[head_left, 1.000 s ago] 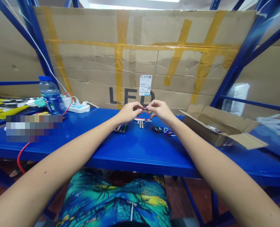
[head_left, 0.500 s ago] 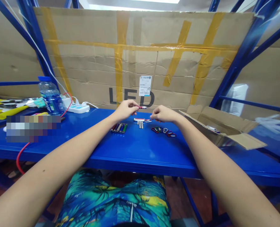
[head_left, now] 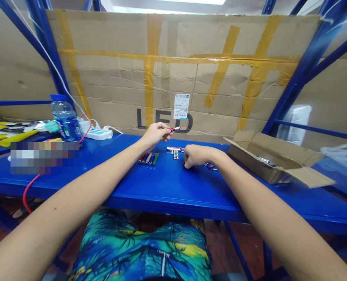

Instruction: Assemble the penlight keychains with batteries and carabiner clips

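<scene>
My left hand (head_left: 157, 133) is closed, pinching a small red flashlight (head_left: 175, 129) with a silver tip that points right, held above the table. My right hand (head_left: 195, 155) is lowered to the tabletop with curled fingers, over the row of carabiners; what its fingertips grip is hidden. Only the right end of the carabiners (head_left: 210, 166) shows, beyond the wrist. Between the hands lie small silver button cells (head_left: 175, 155) in two columns, and behind them a red and silver tube (head_left: 175, 148). Several coloured tubes (head_left: 148, 159) lie side by side below my left hand.
An open cardboard box (head_left: 267, 158) stands on the right of the blue table (head_left: 161, 191). At the left are a plastic bottle (head_left: 64, 119), a white power strip (head_left: 97, 133), a red cable (head_left: 28, 191) and yellow-handled tools (head_left: 18, 137). A large cardboard sheet (head_left: 117, 86) rises behind.
My right hand has moved down and toward me, from beside the red and silver tube onto the carabiners. The flashlight in my left hand has tilted with its tip upward.
</scene>
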Demonstrator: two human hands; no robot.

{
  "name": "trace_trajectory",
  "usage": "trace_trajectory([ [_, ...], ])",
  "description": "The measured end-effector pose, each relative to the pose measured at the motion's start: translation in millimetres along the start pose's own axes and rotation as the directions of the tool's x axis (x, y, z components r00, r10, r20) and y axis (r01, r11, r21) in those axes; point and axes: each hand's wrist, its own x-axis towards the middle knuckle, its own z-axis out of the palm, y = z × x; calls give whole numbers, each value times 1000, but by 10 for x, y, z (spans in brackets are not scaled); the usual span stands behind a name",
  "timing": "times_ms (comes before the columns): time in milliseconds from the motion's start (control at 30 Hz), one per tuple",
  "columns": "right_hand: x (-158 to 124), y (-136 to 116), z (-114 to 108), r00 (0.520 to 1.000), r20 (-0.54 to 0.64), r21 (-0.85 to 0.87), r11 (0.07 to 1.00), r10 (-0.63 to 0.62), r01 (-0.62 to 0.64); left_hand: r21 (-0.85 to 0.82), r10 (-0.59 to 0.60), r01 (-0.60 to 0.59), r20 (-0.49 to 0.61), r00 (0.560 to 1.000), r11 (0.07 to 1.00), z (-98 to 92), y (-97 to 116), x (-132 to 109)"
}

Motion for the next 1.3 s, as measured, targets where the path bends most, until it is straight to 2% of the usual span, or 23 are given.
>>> trace_trajectory([
  [67,-5,-20,12,998,-16,39,997,-59,59,-23,-7,7,1,1000,1000,2,2,0],
  [133,3,-9,10,992,-88,91,991,-86,94,-59,-26,26,5,1000,998,8,9,-1],
  [233,28,62,-26,971,-230,317,937,-73,145,-111,-73,76,25,997,991,30,20,-6],
  [300,54,128,-54,958,-287,571,800,-13,182,-126,-103,109,49,993,986,47,22,-8],
  [400,108,219,-67,932,-350,823,506,97,257,-146,-120,134,101,988,980,66,12,-3],
  [467,141,251,-55,918,-364,890,349,157,294,-189,-114,140,144,983,972,73,4,3],
  [533,157,251,-40,926,-327,932,227,190,283,-250,-115,158,180,977,955,79,2,7],
  [633,140,202,-32,960,-246,967,97,135,234,-279,-145,196,192,971,940,94,12,1],
  [700,111,159,-35,970,-232,972,55,71,229,-216,-154,186,159,975,959,108,16,-14],
  [767,84,119,-36,969,-241,970,56,48,238,-107,-123,137,131,984,985,124,5,-35],
  [933,56,58,-17,964,-259,962,104,55,253,135,-16,-13,214,977,991,169,-89,-76],
  [1033,57,48,-9,966,-259,963,77,5,258,262,159,-212,207,965,942,191,-133,-81],
  [1133,63,66,-12,963,-253,967,6,-91,254,334,331,-405,258,908,851,188,-133,-81],
  [1233,63,103,-18,955,-244,970,-53,-169,239,385,334,-438,307,891,812,164,-118,-80],
  [1300,56,125,-22,953,-232,973,-50,-195,226,426,330,-437,304,894,792,149,-114,-79],
])
